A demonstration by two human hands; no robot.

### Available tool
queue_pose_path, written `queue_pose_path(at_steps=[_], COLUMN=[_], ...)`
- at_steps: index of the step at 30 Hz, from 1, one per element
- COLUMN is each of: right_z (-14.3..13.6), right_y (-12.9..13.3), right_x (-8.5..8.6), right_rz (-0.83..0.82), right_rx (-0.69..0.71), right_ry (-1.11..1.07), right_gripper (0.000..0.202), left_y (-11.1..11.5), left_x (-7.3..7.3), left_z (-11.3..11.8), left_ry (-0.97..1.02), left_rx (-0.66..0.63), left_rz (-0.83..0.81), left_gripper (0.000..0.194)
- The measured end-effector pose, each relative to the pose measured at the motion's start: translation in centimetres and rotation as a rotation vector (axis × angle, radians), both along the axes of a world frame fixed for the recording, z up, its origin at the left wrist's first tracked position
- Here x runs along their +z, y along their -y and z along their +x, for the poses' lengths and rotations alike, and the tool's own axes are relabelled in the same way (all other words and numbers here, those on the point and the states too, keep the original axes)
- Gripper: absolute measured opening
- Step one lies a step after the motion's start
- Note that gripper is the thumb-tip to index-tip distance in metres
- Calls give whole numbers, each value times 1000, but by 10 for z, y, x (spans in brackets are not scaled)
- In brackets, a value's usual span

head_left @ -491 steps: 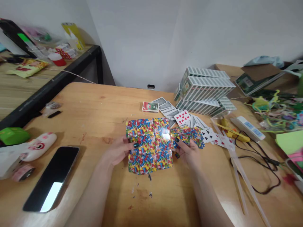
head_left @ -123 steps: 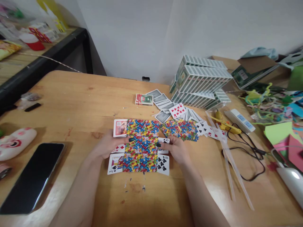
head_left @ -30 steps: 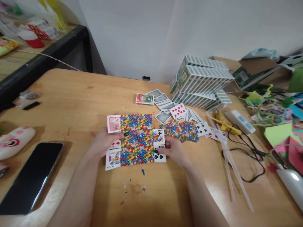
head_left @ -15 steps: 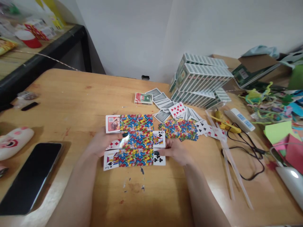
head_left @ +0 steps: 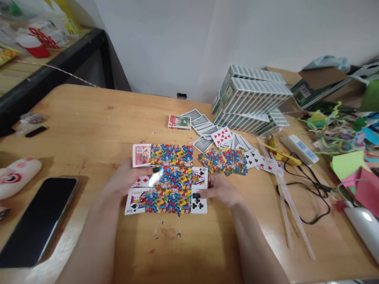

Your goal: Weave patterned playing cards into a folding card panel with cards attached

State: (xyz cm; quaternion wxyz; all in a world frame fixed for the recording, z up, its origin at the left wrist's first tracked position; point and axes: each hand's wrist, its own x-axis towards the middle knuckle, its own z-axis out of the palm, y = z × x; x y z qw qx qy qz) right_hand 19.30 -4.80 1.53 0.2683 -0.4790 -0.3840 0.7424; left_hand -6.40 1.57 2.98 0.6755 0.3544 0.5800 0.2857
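Note:
A panel of playing cards (head_left: 181, 177) spans the space between my hands, with colourful patterned squares in its middle and card faces at its sides. My left hand (head_left: 126, 173) grips its left edge, thumb on top at the middle row near a red diamond card (head_left: 139, 182). On the right edge, my right hand (head_left: 220, 190) pinches it with the thumb over a clubs card (head_left: 199, 204), beside a queen of clubs (head_left: 199, 177). A jack of spades (head_left: 134, 202) sticks out at the lower left. The fingers beneath the panel are mostly hidden.
Loose patterned cards (head_left: 223, 159) and grey-backed cards (head_left: 204, 126) lie behind the panel, near a card box (head_left: 179, 122). Stacked card packs (head_left: 254, 96) stand at the back. A phone (head_left: 38, 221) lies left; a power strip (head_left: 299, 149) and clear plastic strips (head_left: 287, 201) lie right.
The panel's bottom row has slid slightly left and down, with the jack of spades sticking out farther. Both hands keep their grip in nearly the same place.

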Motion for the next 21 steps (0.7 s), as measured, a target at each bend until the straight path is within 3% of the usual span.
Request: queue_pose_path(at_steps=[3,9,15,21], right_z=[-2,-8,-7,-7], right_y=[-1,-5,-4,-3], right_x=[-1,-7,-15,-17], right_rz=[9,143,247,204], right_rx=[-47,-300,-300,-318], right_ry=[-27,-21,177,149], right_gripper=[19,23,31,34], left_y=[-1,-3,-2,-2], left_x=[0,-1,-1,-4], left_z=[-2,0,4,4], left_ry=[-14,-29,-65,-108], left_rx=[36,56,17,30], left_rz=[12,8,3,42], left_gripper=[42,39,30,33])
